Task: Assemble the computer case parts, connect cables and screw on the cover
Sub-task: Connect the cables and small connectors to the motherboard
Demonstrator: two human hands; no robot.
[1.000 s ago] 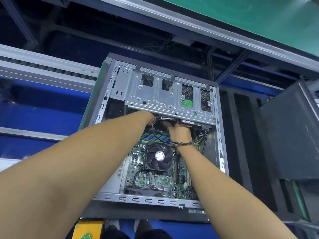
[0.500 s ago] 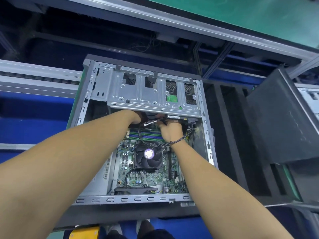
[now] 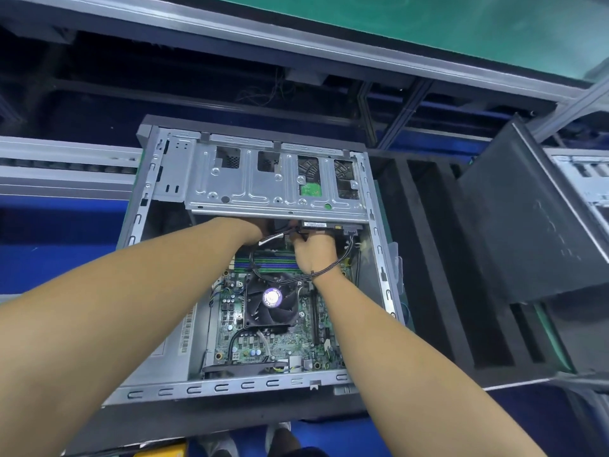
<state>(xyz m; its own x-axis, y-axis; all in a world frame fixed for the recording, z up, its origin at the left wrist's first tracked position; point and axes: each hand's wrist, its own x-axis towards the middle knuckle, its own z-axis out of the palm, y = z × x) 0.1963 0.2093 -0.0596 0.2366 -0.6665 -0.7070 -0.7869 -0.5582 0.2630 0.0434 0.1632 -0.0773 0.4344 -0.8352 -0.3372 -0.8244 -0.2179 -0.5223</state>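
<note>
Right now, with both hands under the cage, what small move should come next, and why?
Probably the right hand should press the plug of the cable into the drive under the cage. Its fingers curl on the cable at the drive's edge, and the cable hangs in a loose loop over the fan, so the plug seems not seated. The left hand is mostly hidden there.

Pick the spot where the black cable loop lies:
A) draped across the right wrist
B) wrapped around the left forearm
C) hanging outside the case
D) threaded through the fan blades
A: the black cable curves past the far edge of the CPU fan and crosses the wrist of the right hand.
</note>
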